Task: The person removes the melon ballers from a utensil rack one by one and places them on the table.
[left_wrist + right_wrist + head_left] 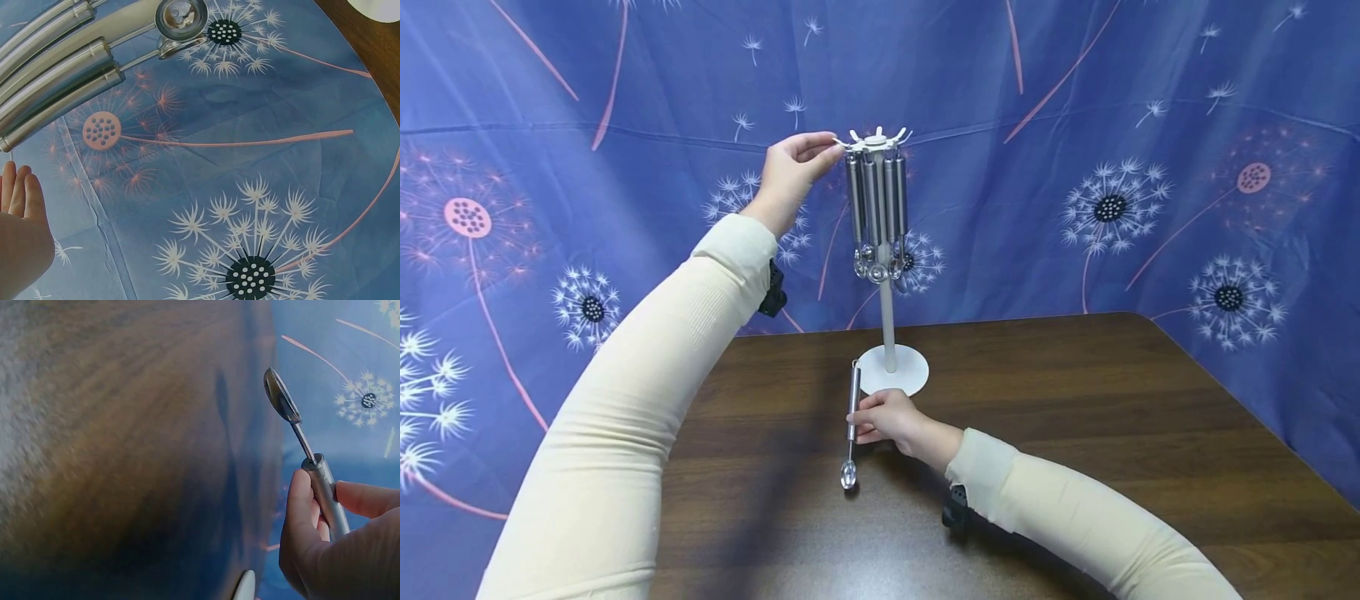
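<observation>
A white stand with a ring of hooks at its top carries several steel melon ballers, handles up and scoops down. At the stand's top left, my left hand pinches the tip of one hook between thumb and fingers. Low over the table, in front of the stand's base, my right hand grips another steel melon baller by its handle. Its oval scoop points toward me, and its hanging loop faces the stand. In the left wrist view, only the left fingers and part of the palm show.
The stand's round white base rests near the back of the brown wooden table. Behind the table hangs a blue curtain with a dandelion print. A dark wrist camera sits under the right cuff.
</observation>
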The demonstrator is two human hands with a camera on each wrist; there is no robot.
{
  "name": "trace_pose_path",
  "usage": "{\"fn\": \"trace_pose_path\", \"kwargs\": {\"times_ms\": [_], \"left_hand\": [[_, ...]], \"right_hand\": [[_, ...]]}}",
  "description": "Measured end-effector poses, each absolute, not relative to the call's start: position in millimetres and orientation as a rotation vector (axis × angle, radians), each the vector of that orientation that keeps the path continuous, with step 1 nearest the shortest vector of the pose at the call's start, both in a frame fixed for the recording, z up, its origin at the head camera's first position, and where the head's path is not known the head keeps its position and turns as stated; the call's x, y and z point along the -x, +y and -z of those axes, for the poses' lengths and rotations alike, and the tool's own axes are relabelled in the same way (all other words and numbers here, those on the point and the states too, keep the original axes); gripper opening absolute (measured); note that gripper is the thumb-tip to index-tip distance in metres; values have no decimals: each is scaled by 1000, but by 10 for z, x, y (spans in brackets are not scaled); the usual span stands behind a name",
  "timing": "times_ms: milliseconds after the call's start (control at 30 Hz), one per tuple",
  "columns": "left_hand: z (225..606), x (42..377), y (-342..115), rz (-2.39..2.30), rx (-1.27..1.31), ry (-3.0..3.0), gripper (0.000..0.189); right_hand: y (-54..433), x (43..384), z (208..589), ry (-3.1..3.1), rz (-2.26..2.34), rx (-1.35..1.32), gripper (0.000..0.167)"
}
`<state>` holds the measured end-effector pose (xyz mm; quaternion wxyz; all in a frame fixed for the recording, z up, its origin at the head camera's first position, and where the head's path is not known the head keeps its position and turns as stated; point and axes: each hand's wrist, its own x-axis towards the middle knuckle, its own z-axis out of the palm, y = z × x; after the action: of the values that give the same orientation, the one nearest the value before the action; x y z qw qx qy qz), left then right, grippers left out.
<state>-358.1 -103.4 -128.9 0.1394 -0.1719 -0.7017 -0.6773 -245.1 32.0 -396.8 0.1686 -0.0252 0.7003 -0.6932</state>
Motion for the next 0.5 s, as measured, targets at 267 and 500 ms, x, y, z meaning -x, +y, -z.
{"fn": "trace_pose_path", "kwargs": {"times_ms": [267,500], "left_hand": [[1287,3562,-1012,1939,499,-2044,42],[1289,3539,-1023,1939,491,-2038,43]], "right_hand": [[291,2404,4095,1973,1930,20,17],[258,2358,4166,1973,1919,-7,15]]}}
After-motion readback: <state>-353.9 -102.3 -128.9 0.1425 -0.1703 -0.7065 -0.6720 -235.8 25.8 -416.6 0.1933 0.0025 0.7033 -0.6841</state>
